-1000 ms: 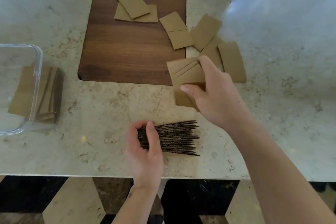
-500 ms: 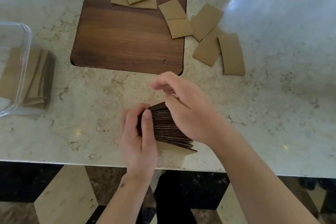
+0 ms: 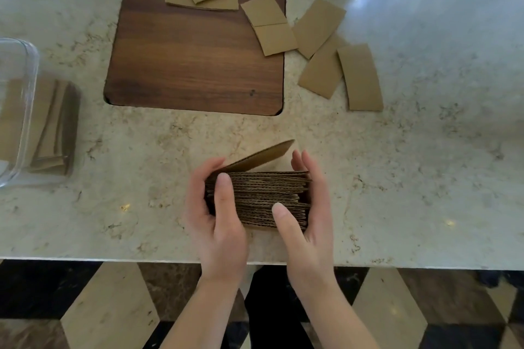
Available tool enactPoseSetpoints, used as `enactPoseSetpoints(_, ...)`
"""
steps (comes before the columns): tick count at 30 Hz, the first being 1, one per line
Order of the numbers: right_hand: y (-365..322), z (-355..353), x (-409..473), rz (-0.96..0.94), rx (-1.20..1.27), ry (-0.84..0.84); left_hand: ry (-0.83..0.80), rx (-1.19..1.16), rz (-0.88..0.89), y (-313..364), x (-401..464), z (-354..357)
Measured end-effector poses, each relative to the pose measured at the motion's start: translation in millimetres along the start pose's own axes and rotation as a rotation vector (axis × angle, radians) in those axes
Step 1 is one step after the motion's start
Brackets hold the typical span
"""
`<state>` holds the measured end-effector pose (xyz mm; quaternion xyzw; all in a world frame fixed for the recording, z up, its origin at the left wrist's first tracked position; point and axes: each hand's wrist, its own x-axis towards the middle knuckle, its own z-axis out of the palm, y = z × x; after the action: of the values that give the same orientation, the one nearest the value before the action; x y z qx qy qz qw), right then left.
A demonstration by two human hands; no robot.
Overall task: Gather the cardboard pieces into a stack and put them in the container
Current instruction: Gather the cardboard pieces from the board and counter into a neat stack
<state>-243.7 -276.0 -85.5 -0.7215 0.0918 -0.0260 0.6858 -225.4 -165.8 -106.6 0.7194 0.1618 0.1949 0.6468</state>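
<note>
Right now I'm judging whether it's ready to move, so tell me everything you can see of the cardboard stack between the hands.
The cardboard stack is a thick bundle of brown corrugated pieces standing on edge on the marble counter near its front rim, wavy fluted edges facing up. The edges are roughly level, not perfectly flush. The farthest piece leans away, splayed from the rest. The left hand clasps the left end, thumb across the top; the right hand cups the right end.

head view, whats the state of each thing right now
stack: on edge on the counter, squeezed between both hands, far piece leaning away
left hand: gripping the stack's left end
right hand: pressing its right end
loose pieces: flat, ungathered
container: open, pieces inside
wooden board: flat, some pieces on it
</note>
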Motion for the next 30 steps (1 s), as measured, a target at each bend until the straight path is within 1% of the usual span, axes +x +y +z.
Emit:
enactPoseSetpoints(2, 1, 3, 4, -0.04, -0.015, 0.04, -0.041, -0.063, -0.01, 1, 1, -5)
enactPoseSetpoints(6, -1, 7, 18, -0.058, 0.0, 0.09, -0.083, -0.103, -0.046, 4, 6, -7)
enactPoseSetpoints(11, -4, 5, 23, -0.105, -0.03, 0.166, -0.137, -0.106, -0.01, 10, 13, -5)
enactPoseSetpoints(13, -2, -1, 24, -0.094, -0.057, 0.161, -0.159, -0.066, -0.009, 8, 14, -7)
enactPoseSetpoints(16, 2, -9, 25, -0.077, -0.034, 0.132, -0.15, -0.069, -0.028, 3, 16, -11)
enactPoseSetpoints(18, 3, -6, 27, -0.082, -0.049, 0.105, -0.182, -0.023, -0.011, 2, 16, -8)
enactPoseSetpoints(19, 4, -3, 27, -0.067, -0.046, 0.109, -0.183, -0.009, -0.014, 2, 15, -6)
enactPoseSetpoints(21, 4, 3, 27, -0.02, -0.022, 0.156, -0.133, -0.009, -0.045, 3, 13, -1)
enactPoseSetpoints(24, 3, 7, 31, 0.023, -0.078, 0.181, -0.072, 0.069, -0.083, 2, 14, 4)
enactPoseSetpoints(28, -3, 7, 42, 0.017, -0.128, 0.15, -0.066, 0.076, -0.15, 3, 21, 8)
enactPoseSetpoints(30, -7, 3, 44, 0.029, -0.144, 0.078, -0.065, 0.086, -0.163, 6, 23, 10)
